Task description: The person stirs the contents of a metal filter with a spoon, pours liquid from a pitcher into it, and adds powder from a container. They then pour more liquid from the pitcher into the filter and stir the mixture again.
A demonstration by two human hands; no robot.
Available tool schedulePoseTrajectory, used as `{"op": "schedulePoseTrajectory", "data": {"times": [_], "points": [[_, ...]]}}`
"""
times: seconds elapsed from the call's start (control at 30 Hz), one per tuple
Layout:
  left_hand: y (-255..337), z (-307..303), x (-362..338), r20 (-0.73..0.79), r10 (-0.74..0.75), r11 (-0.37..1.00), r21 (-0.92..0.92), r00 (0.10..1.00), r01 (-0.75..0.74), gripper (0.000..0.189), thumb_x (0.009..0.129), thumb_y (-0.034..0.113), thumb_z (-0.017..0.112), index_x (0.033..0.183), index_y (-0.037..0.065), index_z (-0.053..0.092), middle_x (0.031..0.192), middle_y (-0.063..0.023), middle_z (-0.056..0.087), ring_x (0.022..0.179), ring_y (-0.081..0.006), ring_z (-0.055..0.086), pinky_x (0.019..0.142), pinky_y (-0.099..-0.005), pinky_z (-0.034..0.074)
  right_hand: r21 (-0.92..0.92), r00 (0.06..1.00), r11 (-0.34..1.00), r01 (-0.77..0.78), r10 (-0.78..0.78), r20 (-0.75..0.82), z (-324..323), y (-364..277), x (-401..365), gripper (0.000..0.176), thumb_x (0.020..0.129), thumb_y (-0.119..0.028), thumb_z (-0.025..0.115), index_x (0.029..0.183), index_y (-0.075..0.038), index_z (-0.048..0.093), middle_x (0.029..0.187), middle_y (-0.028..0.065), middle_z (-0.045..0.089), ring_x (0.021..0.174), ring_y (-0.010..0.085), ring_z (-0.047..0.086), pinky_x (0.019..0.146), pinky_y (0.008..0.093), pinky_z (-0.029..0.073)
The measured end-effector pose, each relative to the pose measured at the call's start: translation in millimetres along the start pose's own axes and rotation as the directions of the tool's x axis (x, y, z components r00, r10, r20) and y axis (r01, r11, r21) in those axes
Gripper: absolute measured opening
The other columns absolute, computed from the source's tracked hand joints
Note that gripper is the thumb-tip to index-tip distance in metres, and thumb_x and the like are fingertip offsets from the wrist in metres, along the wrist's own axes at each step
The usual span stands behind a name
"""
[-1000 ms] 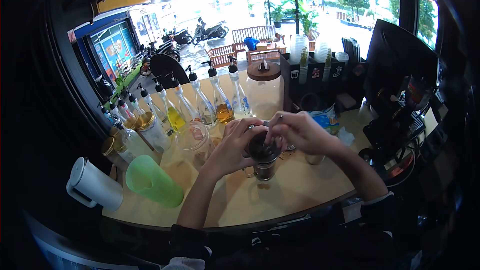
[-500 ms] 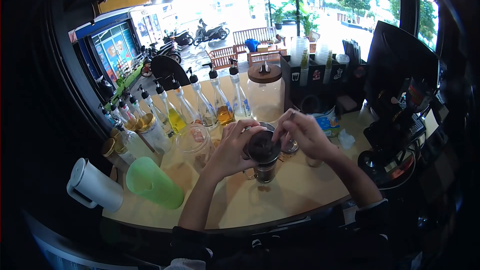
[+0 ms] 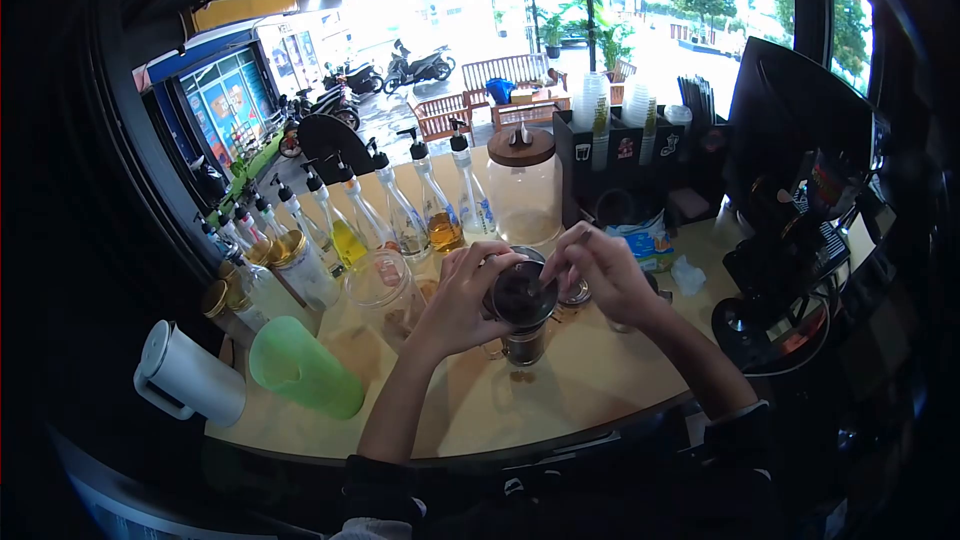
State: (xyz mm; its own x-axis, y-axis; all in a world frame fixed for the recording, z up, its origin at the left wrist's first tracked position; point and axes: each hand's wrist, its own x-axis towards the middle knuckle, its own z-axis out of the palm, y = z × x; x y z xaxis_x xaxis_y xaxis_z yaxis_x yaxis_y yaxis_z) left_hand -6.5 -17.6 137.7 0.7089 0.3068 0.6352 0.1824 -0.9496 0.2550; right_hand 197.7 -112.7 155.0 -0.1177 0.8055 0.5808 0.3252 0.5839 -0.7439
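My left hand (image 3: pixel 462 302) is wrapped round the side of a round dark cup-like container (image 3: pixel 523 295), tilted so its opening faces me. My right hand (image 3: pixel 600 275) is closed in a pinch at the container's right rim; what its fingers hold is too small to make out. Directly below stands a glass vessel (image 3: pixel 524 348) with dark contents and a handle at its left. A small round metal lid or tin (image 3: pixel 574 292) lies behind my right hand. Left of my left hand is a clear open jar (image 3: pixel 380 282).
Pump bottles (image 3: pixel 443 225) line the counter's back left, near gold-lidded jars (image 3: pixel 305 265). A green pitcher (image 3: pixel 305 370) and white jug (image 3: pixel 195 375) stand left. A wooden-lidded jar (image 3: pixel 525 190), cup holder (image 3: pixel 625 150) and blue packet (image 3: pixel 645 245) are behind; a black monitor (image 3: pixel 800 120) is right.
The view has shifted slightly. My right hand's fingers have moved a little at the container's rim, while my left hand keeps its hold.
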Motion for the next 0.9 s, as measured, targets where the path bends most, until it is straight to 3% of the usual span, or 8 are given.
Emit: {"op": "schedulePoseTrajectory", "data": {"times": [0.1,0.23,0.3,0.43,0.57,0.63,0.7,0.9], "points": [[1.3,0.8,0.7,0.006,-0.003,1.000,0.023,1.000,0.003,0.077,0.053,0.021,0.084,0.123,0.013,0.052,0.119,-0.0065,0.049,0.115,-0.0292,0.049,0.101,-0.0447,0.034,-0.067,0.996,0.997,0.024,-0.018,0.092,-0.9,1.3,-5.9,0.018,0.101,-0.009,0.033,0.097,-0.001,0.048,0.090,0.0127,0.068,0.068,0.0097,0.063,0.064,0.0242,0.052],[2.9,1.4,-0.1,0.010,-0.115,0.993,-0.002,0.993,0.115,0.079,0.054,0.024,0.086,0.124,0.013,0.051,0.121,-0.0077,0.048,0.119,-0.0315,0.046,0.102,-0.0430,0.036,0.150,0.995,0.989,0.009,0.006,-0.100,-7.1,3.7,-10.8,0.016,0.102,-0.012,0.035,0.101,-0.001,0.047,0.095,0.0179,0.066,0.070,0.0138,0.064,0.065,0.0285,0.055],[1.7,2.5,0.1,-0.001,-0.145,0.989,0.000,0.989,0.145,0.079,0.054,0.025,0.086,0.124,0.012,0.052,0.120,-0.0079,0.049,0.118,-0.0309,0.047,0.102,-0.0419,0.037,0.397,0.951,0.916,0.058,0.071,-0.301,-11.7,-1.3,-13.5,0.015,0.101,-0.012,0.038,0.100,-0.001,0.048,0.097,0.0179,0.065,0.069,0.0136,0.062,0.066,0.0297,0.056],[-8.3,10.1,-1.2,-0.070,-0.177,0.984,-0.008,0.982,0.177,0.078,0.055,0.037,0.086,0.121,0.011,0.053,0.113,-0.0073,0.054,0.109,-0.0287,0.054,0.099,-0.0430,0.036,0.467,0.902,0.865,0.181,0.043,-0.429,-32.2,-1.0,-31.8,0.019,0.100,-0.014,0.035,0.100,0.000,0.047,0.097,0.0185,0.060,0.072,0.0172,0.060,0.069,0.0367,0.058],[-14.2,19.3,-8.7,-0.153,-0.281,0.959,-0.068,0.947,0.274,0.079,0.055,0.042,0.088,0.117,0.006,0.055,0.108,-0.0086,0.056,0.106,-0.0271,0.056,0.093,-0.0403,0.042,0.301,0.835,0.916,0.264,-0.061,-0.547,-40.6,17.5,-65.8,0.020,0.099,-0.013,0.035,0.096,0.000,0.050,0.098,0.0175,0.058,0.079,0.0179,0.059,0.074,0.0403,0.057],[-17.2,23.2,-10.0,-0.179,-0.254,0.967,-0.065,0.951,0.246,0.077,0.055,0.040,0.089,0.114,0.003,0.056,0.106,-0.0095,0.056,0.103,-0.0261,0.057,0.091,-0.0383,0.045,0.306,0.836,0.928,0.214,-0.012,-0.549,-34.6,35.0,-85.3,0.021,0.100,-0.014,0.038,0.095,0.000,0.052,0.099,0.0156,0.059,0.084,0.0172,0.060,0.079,0.0365,0.055],[-15.9,24.6,-9.3,-0.179,-0.285,0.958,-0.071,0.942,0.276,0.076,0.054,0.039,0.089,0.113,0.002,0.058,0.104,-0.0097,0.057,0.101,-0.0255,0.059,0.090,-0.0380,0.046,0.167,0.879,0.986,0.027,0.056,-0.474,-26.7,50.4,-101.3,0.021,0.100,-0.014,0.042,0.096,0.002,0.055,0.099,0.0133,0.060,0.087,0.0161,0.060,0.083,0.0320,0.052],[-14.6,30.0,-14.9,-0.201,-0.329,0.943,-0.115,0.923,0.311,0.073,0.056,0.036,0.090,0.113,0.001,0.059,0.105,-0.0097,0.058,0.098,-0.0233,0.060,0.088,-0.0359,0.048,-0.017,0.948,0.993,-0.116,0.105,-0.301,-1.3,97.6,-131.7,0.009,0.092,-0.001,0.056,0.096,0.003,0.063,0.105,0.0124,0.065,0.093,0.0168,0.064,0.080,0.0278,0.053]]}}
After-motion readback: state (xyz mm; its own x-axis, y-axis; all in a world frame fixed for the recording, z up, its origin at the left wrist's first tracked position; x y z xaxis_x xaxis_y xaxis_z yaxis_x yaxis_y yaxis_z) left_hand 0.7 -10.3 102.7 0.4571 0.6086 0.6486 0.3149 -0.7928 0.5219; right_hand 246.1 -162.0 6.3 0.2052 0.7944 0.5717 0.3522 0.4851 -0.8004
